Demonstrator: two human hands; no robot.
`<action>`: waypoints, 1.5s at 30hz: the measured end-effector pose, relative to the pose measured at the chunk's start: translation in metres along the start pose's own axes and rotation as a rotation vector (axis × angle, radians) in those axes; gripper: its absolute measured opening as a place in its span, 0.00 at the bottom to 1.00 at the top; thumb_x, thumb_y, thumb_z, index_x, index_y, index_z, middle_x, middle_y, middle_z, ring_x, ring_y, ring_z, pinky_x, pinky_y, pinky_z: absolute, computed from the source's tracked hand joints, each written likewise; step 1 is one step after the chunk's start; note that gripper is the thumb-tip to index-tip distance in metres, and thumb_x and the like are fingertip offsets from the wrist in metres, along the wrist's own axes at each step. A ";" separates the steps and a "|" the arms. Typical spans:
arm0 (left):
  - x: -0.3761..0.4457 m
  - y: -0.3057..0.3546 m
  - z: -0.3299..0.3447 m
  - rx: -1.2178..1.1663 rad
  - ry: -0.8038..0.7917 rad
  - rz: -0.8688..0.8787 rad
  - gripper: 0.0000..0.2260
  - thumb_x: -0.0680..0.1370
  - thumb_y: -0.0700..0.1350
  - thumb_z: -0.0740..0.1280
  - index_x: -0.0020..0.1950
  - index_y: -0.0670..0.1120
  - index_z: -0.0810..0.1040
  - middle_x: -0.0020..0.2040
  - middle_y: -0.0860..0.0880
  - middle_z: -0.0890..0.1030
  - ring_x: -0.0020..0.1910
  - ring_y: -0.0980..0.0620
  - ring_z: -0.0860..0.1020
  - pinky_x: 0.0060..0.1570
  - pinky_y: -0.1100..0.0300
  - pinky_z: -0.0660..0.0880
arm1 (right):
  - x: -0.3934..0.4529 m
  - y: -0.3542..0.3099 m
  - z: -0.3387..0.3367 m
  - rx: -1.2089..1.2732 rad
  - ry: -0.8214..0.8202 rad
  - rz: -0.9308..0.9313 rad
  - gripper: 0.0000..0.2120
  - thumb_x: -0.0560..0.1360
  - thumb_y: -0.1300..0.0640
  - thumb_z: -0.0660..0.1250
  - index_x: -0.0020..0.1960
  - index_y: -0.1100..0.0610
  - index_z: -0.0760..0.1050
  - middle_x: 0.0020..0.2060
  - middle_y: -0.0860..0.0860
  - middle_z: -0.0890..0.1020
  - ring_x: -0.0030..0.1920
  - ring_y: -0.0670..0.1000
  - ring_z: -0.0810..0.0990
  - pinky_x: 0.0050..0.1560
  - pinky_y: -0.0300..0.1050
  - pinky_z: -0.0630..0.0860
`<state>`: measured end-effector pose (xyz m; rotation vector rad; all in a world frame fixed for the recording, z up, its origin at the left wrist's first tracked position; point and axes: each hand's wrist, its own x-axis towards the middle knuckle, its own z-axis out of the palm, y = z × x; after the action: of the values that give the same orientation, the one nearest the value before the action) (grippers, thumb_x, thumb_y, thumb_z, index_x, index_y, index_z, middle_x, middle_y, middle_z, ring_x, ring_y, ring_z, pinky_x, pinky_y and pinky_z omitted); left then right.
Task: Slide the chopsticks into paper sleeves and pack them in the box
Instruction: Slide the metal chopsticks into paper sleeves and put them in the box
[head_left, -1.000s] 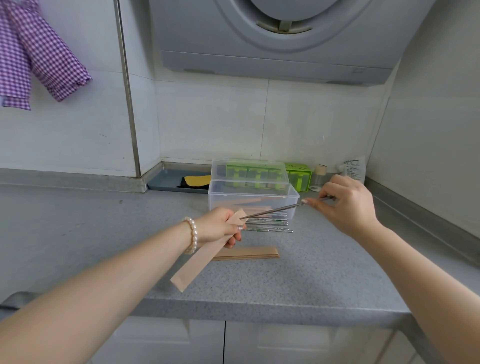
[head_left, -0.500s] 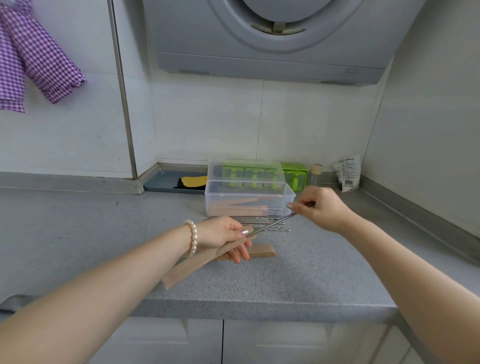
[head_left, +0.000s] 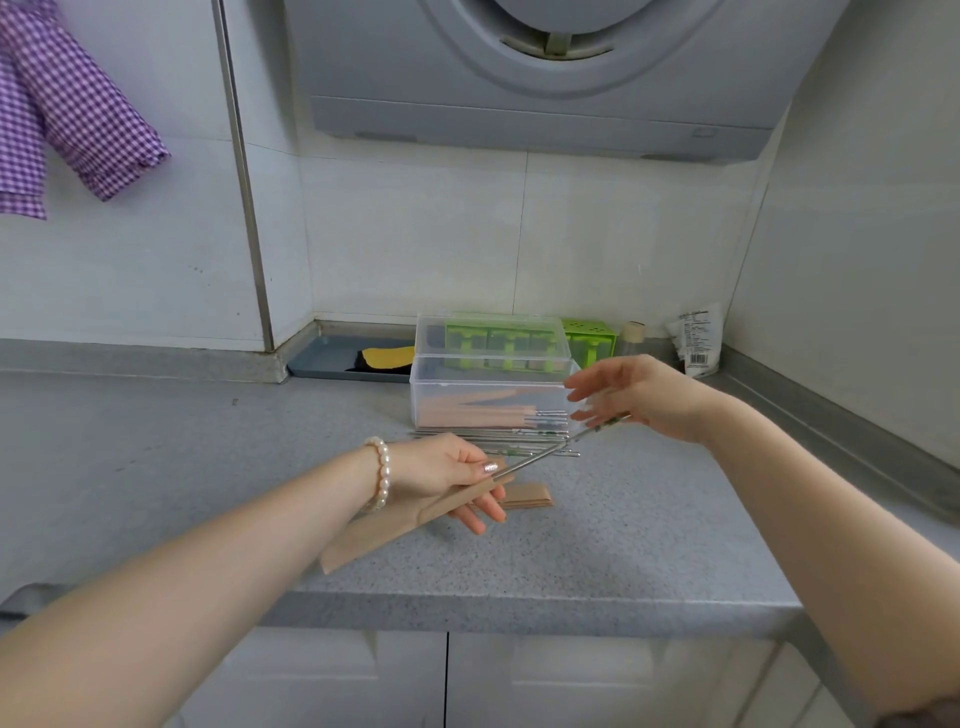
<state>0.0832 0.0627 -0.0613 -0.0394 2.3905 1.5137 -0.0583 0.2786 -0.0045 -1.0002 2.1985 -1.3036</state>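
Note:
My left hand (head_left: 441, 470) grips a brown paper sleeve (head_left: 374, 535) above the counter. A pair of metal chopsticks (head_left: 550, 452) sticks out of the sleeve's mouth, slanting up to the right. My right hand (head_left: 639, 395) hovers at their far end with fingers spread and straight; the chopstick tips lie just under its fingertips. Behind them stands a clear plastic box (head_left: 431, 395) holding several sleeved chopsticks. Loose metal chopsticks (head_left: 483, 434) lie on the counter in front of the box. A small stack of spare sleeves (head_left: 530, 496) lies by my left fingers.
A clear lid (head_left: 488, 332) stands behind the box, with a green container (head_left: 589, 338), a small bottle (head_left: 632, 338) and a packet (head_left: 696, 338) in the corner. A grey tray (head_left: 322, 358) sits at the back left. The counter edge (head_left: 519, 608) is near me.
The chopsticks have slid deeper into the sleeve. My right hand pinched their end before; its fingers now spread straight. My left hand has lowered slightly with the sleeve.

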 end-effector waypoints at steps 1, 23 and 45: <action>0.000 0.001 0.000 -0.016 -0.008 0.007 0.13 0.82 0.45 0.55 0.51 0.39 0.76 0.46 0.44 0.84 0.41 0.48 0.83 0.48 0.57 0.80 | 0.000 0.001 -0.005 -0.051 -0.004 0.012 0.14 0.71 0.71 0.66 0.53 0.57 0.78 0.51 0.57 0.80 0.47 0.54 0.82 0.52 0.47 0.80; 0.005 0.018 0.016 -0.033 0.198 -0.005 0.10 0.82 0.47 0.52 0.45 0.43 0.66 0.43 0.47 0.83 0.34 0.48 0.83 0.38 0.56 0.72 | 0.008 0.009 0.036 0.508 0.205 0.193 0.14 0.78 0.51 0.61 0.55 0.62 0.73 0.40 0.60 0.82 0.31 0.53 0.81 0.30 0.42 0.79; 0.011 0.004 -0.005 -0.096 0.339 -0.025 0.10 0.82 0.46 0.54 0.46 0.42 0.67 0.35 0.43 0.82 0.20 0.51 0.76 0.24 0.60 0.74 | 0.037 0.046 0.028 0.119 0.453 0.195 0.11 0.75 0.61 0.67 0.55 0.64 0.77 0.31 0.54 0.79 0.27 0.48 0.74 0.27 0.38 0.72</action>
<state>0.0706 0.0619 -0.0586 -0.3744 2.5538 1.7263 -0.0822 0.2491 -0.0578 -0.4604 2.4256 -1.6679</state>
